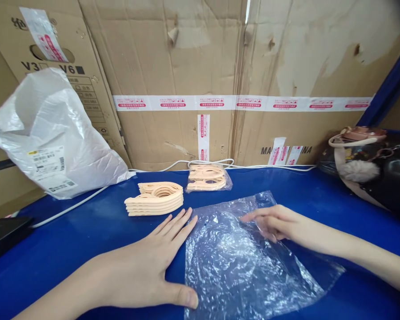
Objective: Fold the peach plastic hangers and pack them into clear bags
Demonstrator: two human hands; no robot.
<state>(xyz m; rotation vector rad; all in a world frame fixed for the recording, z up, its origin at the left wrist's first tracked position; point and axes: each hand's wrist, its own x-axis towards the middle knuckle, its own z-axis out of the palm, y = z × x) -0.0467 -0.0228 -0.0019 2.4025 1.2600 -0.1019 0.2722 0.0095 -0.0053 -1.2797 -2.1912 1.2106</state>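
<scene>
A clear plastic bag [240,262] lies flat and crinkled on the blue table. My left hand [153,262] rests with fingers spread at the bag's left edge, the thumb and fingertips touching it. Over the bag's upper right part is my right hand [273,222], its index finger stretched out onto the plastic and the other fingers curled. No object shows in either hand. Just beyond my left fingertips sits a stack of cream folding hangers [155,200]. Behind it, to the right, similar hangers lie in a clear packet [208,178].
A white mailing bag [60,138] with a label leans at the left against a cardboard box [96,89]. A white cable [173,165] runs along the back of the blue table [96,231]. A black object [6,235] lies at left. A dark bag [393,173] stands at right.
</scene>
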